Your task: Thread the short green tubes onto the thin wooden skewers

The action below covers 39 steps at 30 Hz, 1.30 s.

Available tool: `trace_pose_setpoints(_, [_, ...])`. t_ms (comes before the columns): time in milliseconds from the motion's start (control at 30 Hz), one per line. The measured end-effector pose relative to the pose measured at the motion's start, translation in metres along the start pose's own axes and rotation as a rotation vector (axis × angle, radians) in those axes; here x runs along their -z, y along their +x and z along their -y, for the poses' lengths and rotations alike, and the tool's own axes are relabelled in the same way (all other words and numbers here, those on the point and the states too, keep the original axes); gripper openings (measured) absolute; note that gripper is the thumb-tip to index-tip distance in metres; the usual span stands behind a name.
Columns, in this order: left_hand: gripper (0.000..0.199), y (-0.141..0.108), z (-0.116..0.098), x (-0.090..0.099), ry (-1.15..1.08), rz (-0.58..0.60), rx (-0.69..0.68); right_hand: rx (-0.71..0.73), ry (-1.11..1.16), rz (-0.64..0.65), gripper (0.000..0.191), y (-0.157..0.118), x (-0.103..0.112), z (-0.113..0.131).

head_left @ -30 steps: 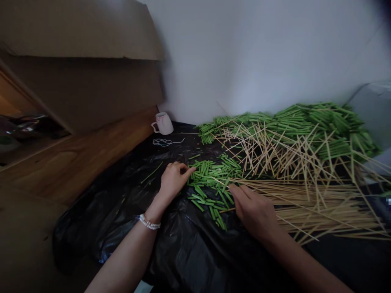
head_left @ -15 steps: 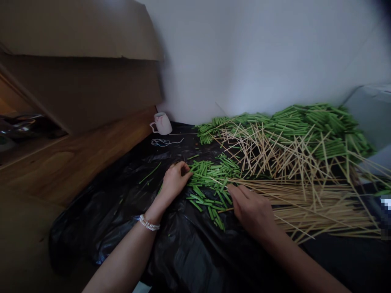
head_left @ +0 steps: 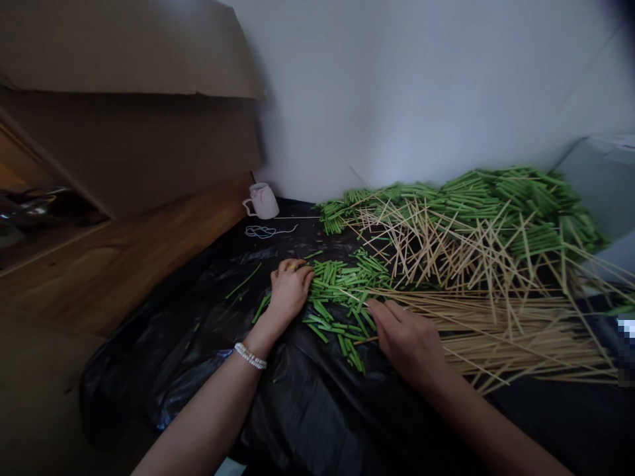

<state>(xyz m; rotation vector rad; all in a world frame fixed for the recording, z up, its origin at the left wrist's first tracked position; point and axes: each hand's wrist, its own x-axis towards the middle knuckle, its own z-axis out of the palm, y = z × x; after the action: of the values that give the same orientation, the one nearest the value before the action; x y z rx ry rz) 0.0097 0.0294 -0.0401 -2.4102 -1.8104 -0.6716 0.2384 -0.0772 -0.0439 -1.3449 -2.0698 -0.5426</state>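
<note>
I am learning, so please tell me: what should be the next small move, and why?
Perhaps the left hand should bring one cut green stalk to the thin skewer: this hand is at the loose stalks' edge, while the right hand seems to hold the skewer, its apparently bare tip pointing leftward.

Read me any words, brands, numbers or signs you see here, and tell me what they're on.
No readable text anywhere.
Mug: reddish marks, too blurred to tell whether they are lettering.
Cardboard box: no print that I can make out.
</note>
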Motion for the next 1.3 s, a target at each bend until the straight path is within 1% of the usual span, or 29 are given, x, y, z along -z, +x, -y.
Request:
trace_pose_setpoints(133, [0.018, 0.001, 0.002, 0.001, -0.070, 0.005, -0.070, -0.003, 0.002, -0.003, 0.025, 0.000, 0.000, 0.000])
trace_pose_setpoints(300, [0.010, 0.002, 0.000, 0.004, -0.149, -0.006, -0.121, -0.008, 0.014, 0.016, 0.024, 0.000, 0.000, 0.000])
trace_pose_setpoints(433, [0.009, 0.000, -0.003, 0.009, -0.207, -0.061, -0.147, -0.003, 0.014, -0.003, 0.024, 0.001, 0.001, 0.000])
trace_pose_setpoints(533, [0.012, -0.001, -0.011, 0.015, -0.379, -0.148, -0.121, 0.001, 0.004, -0.024, 0.027, 0.003, 0.004, -0.001])
trace_pose_setpoints(600, [0.018, -0.003, -0.017, 0.018, -0.607, -0.150, -0.065, 0.003, -0.001, -0.034, 0.029, 0.005, 0.007, -0.001])
trace_pose_setpoints(667, [0.026, -0.005, -0.025, 0.020, -0.876, -0.055, 0.022, 0.006, -0.005, -0.043, 0.031, 0.007, 0.009, -0.001])
trace_pose_setpoints(733, [0.030, -0.008, -0.032, 0.020, -1.114, 0.085, 0.115, 0.010, -0.011, -0.054, 0.032, 0.008, 0.011, -0.002])
trace_pose_setpoints(800, [0.029, -0.010, -0.037, 0.019, -1.289, 0.200, 0.181, 0.010, -0.028, -0.060, 0.033, 0.008, 0.012, -0.002])
trace_pose_setpoints(900, [0.028, -0.014, -0.041, 0.017, -1.479, 0.281, 0.236, 0.012, -0.050, -0.044, 0.034, 0.008, 0.012, -0.003])
trace_pose_setpoints(1033, [0.028, -0.016, -0.042, 0.016, -1.612, 0.334, 0.295, 0.010, -0.050, -0.034, 0.034, 0.007, 0.011, -0.003])
trace_pose_setpoints(1200, [0.026, -0.016, -0.045, 0.019, -1.651, 0.353, 0.335, 0.006, -0.046, -0.031, 0.033, 0.007, 0.012, -0.002])
trace_pose_setpoints(1300, [0.026, -0.015, -0.047, 0.022, -1.667, 0.391, 0.378, 0.011, -0.039, -0.023, 0.033, 0.007, 0.013, -0.001])
